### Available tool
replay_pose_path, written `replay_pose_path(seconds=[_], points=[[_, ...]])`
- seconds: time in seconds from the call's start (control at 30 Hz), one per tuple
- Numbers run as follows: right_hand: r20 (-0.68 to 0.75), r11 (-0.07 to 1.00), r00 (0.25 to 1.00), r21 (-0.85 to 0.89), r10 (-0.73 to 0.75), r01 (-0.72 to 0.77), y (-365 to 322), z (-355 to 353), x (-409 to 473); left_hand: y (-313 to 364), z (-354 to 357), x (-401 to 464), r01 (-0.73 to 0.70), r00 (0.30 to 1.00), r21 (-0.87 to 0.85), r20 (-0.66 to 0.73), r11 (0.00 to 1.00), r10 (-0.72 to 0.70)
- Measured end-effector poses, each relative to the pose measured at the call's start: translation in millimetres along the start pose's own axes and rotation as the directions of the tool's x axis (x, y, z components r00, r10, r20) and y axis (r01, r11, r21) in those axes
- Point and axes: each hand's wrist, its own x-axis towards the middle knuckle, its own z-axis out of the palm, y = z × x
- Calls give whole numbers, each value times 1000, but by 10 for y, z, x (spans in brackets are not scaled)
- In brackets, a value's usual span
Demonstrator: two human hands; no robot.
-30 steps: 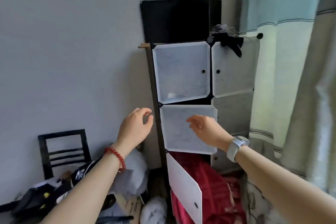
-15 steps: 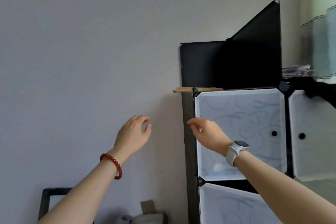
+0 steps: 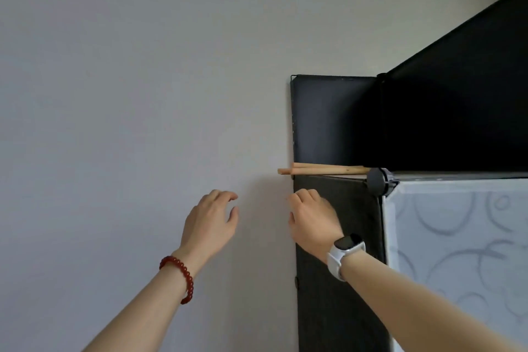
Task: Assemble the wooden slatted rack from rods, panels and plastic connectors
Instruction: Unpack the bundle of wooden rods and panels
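Two wooden rods point(image 3: 323, 170) lie side by side on top of a tall cube cabinet, their left ends sticking out past its black side panel point(image 3: 337, 280). A round black plastic connector point(image 3: 377, 176) sits at the cabinet's front top corner, just right of the rods. My right hand point(image 3: 313, 218), with a white watch on the wrist, is raised just below the rods' left ends, fingers curled, holding nothing. My left hand point(image 3: 213, 221), with a red bead bracelet, hovers further left in front of the wall, fingers apart and empty.
Upright black panels point(image 3: 428, 123) stand on the cabinet top behind the rods. A white translucent door with a swirl pattern point(image 3: 457, 251) fills the lower right. A plain grey wall point(image 3: 128, 94) covers the left half of the view.
The view has swung up and closer to the cabinet's top corner. Both hands have risen towards the rods; the right hand is now just under their left ends.
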Motion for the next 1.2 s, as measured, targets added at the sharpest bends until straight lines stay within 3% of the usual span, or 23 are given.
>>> replay_pose_path(seconds=[0.17, 0.27, 0.37, 0.47, 0.67, 0.83, 0.93, 1.03, 1.2], points=[[-41, 888, 996, -452, 74, -85, 136, 322, 809, -461, 563, 676, -131, 991, 40, 29, 991, 130], [-38, 817, 982, -549, 184, -174, 193, 486, 1257, -621, 926, 1090, -209, 978, 35, 26, 977, 208], [-45, 799, 973, -563, 224, -210, 300, 574, 1536, -568, 1270, 1413, -295, 955, 48, 41, 954, 293], [30, 802, 980, -580, 195, -141, 383, 707, 1664, -459, 1600, 1712, -354, 934, 19, 61, 935, 352], [50, 827, 994, -560, 100, -55, 429, 696, 1622, -245, 2077, 2164, -357, 919, -108, 136, 928, 369], [63, 813, 993, -581, 101, -46, 402, 548, 1477, 29, 2192, 2424, -441, 809, -297, 278, 847, 519], [61, 811, 991, -582, 120, -62, 385, 452, 1423, 102, 2171, 2398, -511, 786, -304, 215, 804, 580], [59, 801, 990, -594, 128, -68, 362, 377, 1345, 148, 2123, 2279, -573, 787, -198, 136, 795, 602], [-58, 802, 990, -581, 127, -137, 315, 102, 1302, 201, 1857, 2172, -542, 824, -188, 73, 819, 562]])
